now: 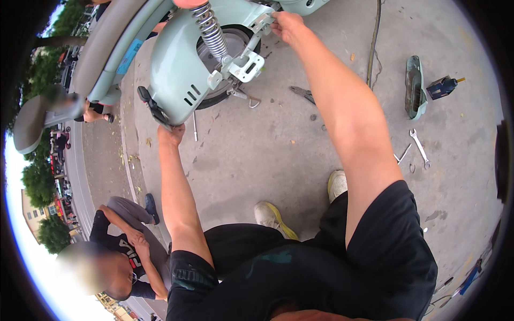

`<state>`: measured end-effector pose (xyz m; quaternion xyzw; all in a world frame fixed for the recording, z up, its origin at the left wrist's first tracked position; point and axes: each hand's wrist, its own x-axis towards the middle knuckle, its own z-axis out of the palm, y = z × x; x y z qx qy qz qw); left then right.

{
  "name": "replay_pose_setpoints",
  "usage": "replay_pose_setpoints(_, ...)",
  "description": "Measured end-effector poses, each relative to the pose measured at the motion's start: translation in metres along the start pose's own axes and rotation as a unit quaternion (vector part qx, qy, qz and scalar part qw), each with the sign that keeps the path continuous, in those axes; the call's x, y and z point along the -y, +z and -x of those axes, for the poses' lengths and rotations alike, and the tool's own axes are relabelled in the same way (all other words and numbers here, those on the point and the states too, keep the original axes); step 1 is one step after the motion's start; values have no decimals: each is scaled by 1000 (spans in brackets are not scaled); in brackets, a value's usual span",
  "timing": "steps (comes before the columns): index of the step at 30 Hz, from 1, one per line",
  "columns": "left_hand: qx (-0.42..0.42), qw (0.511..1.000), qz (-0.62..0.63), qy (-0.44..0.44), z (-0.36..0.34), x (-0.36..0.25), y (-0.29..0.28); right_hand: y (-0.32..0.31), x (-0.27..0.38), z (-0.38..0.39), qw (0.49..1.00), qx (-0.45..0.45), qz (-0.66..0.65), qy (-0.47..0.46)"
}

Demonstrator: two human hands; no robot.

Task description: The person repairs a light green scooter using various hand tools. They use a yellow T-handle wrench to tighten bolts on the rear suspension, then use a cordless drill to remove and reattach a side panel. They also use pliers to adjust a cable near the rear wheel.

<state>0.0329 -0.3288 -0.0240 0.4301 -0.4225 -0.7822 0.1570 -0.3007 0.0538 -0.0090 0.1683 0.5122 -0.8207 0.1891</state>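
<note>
A pale green scooter fender with slots near its lower end arches over a wheel at the top of the view. My left hand is closed round its lower left tip, just below a black fitting. At the upper right my right hand is closed on the end of the pale green arm, and its fingertips are partly hidden. Between my hands stand a silver coil spring and a white metal bracket.
On the concrete at right lie a long green cover, a dark blue power tool and a spanner. Pliers rest by my right forearm. A person crouches at lower left. A cable runs along the ground.
</note>
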Motion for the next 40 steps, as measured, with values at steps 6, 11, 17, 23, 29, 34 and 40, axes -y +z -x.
replay_pose_setpoints(6,-35,997,10,74,29,15,51,-11,-4,-1,998,-17,-56,-18)
replay_pose_setpoints(11,24,993,33,111,21,7,34,-11,-11,-5,999,-8,-54,-4)
replay_pose_setpoints(17,29,993,57,99,14,-14,27,-13,-18,-6,999,32,-28,-3)
replay_pose_setpoints(23,9,997,26,77,13,13,56,-31,-28,-84,998,39,12,-43)
replay_pose_setpoints(29,-72,996,31,36,24,5,35,-1,-35,-51,997,63,-30,-24)
replay_pose_setpoints(34,-58,997,31,29,34,14,47,-30,-28,-36,975,47,207,-73)
replay_pose_setpoints(40,-130,991,20,17,20,29,9,-87,-28,26,797,124,584,-96)
